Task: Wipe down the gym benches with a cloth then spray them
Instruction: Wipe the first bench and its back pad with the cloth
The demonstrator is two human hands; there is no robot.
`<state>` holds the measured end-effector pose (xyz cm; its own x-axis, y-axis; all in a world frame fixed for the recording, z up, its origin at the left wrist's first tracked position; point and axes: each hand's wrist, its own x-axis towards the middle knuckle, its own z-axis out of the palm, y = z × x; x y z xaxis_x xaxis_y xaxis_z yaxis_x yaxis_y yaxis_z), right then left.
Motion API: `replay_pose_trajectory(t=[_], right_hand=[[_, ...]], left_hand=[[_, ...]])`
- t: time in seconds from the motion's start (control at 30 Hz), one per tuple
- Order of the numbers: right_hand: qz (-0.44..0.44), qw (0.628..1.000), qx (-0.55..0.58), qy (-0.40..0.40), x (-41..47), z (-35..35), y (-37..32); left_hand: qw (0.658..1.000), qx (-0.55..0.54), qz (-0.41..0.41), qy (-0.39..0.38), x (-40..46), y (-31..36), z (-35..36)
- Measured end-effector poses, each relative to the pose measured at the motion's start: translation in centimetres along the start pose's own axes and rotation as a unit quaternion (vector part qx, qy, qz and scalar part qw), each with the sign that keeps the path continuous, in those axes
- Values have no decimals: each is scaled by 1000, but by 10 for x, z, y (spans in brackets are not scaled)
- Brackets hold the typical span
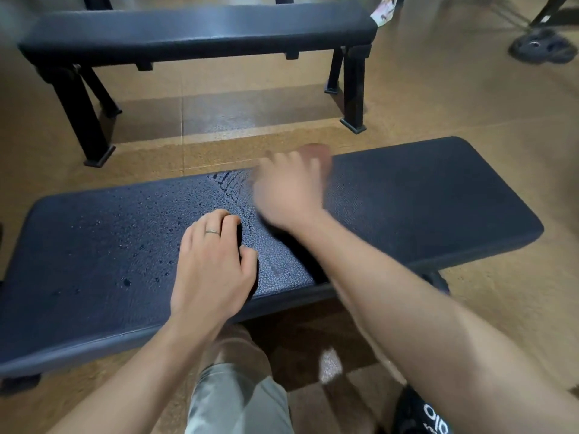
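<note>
- Near bench point(423, 208): dark padded top is spanning the frame from lower left to right. Its left half is carrying water droplets point(138, 242) and a wet streak point(232, 192) running up to the far edge; the right half is looking dry and matte.
- Left hand point(213, 261): is resting palm-down on the pad near its near edge, about mid-length. Fingers are loosely curled with tips touching the pad, thumb lying out to the right. It is holding nothing. A ring point(212, 232) is showing on one finger.
- Right hand point(291, 186): is sitting at the far edge of the pad, just right of the wet streak. It is heavily motion-blurred. Fingers are appearing bent over a brownish blurred shape point(316, 151) at the fingertips; I cannot tell whether that is a cloth or whether the hand is gripping it.
- Far bench point(200, 32): is standing parallel beyond a strip of brown floor point(282, 133), well apart from the near one, its top showing a sheen.
- Weight plates point(542, 48) are lying on the floor at top right.
- A knee in grey shorts point(238, 399) is showing below the near edge.
</note>
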<state>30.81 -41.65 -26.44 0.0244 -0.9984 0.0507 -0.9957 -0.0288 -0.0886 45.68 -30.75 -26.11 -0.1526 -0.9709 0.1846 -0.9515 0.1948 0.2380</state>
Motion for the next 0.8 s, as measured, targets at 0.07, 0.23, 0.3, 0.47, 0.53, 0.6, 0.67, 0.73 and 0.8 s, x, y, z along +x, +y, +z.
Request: replay_pose_trajectory(t=[0.07, 0.23, 0.3, 0.47, 0.53, 0.6, 0.67, 0.73, 0.8], right_hand=[[-59, 997, 39, -13, -7, 3, -27], [-43, 998, 38, 5, 13, -5, 62], [59, 998, 22, 7, 22, -9, 113], [110, 994, -5, 4, 11, -2, 78], [49, 999, -9, 6, -4, -3, 28], [-36, 999, 1, -5, -25, 0, -18], [-94, 995, 21, -27, -45, 3, -44], [-123, 992, 38, -9, -69, 2, -46], [-143, 988, 50, 4, -100, 0, -39]], left_hand=[[1000, -7, 1, -5, 0, -1, 0], [1000, -29, -6, 3, -2, -4, -1], [999, -37, -8, 7, -2, -4, 0], [999, -38, -13, 10, 1, -3, 0], [999, -40, -6, 7, 1, -4, -4], [1000, -15, 10, 9, -1, -13, -15], [1000, 22, 6, 17, -5, -35, -28], [998, 35, -39, 27, -13, -65, -36], [996, 22, -82, 27, -20, -83, -37]])
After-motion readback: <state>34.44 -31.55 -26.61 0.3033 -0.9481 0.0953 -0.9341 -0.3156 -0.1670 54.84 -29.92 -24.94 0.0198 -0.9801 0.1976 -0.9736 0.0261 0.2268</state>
